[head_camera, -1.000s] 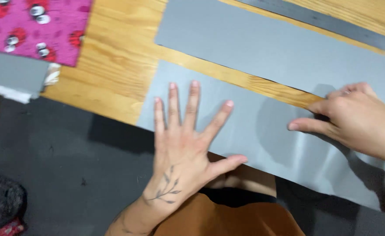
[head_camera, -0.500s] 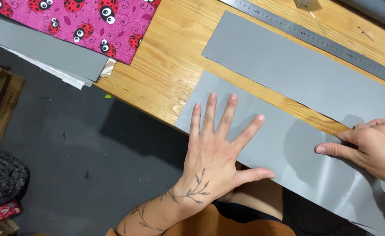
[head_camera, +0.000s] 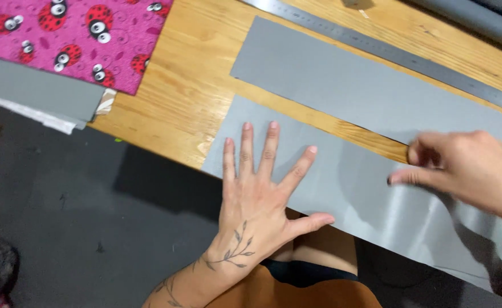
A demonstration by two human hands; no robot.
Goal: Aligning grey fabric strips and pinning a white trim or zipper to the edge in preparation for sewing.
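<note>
Head view: blurred right hand point(head_camera: 462, 171) hides part of grey sheet point(head_camera: 353, 188).

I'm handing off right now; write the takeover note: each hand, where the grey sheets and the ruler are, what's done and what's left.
Left hand: flat, fingers spread, pressing the near grey sheet at the table's front edge.
Right hand: on the same sheet further right, fingers bent at its far edge; grip blurred.
Far grey sheet: flat on the wooden table, apart from the near one.
Metal ruler: beyond both sheets, untouched.
Ladybird fabric: far left.
Done: two sheets lie separate.
Left: near sheet overhangs the edge and ripples at the right.
</note>
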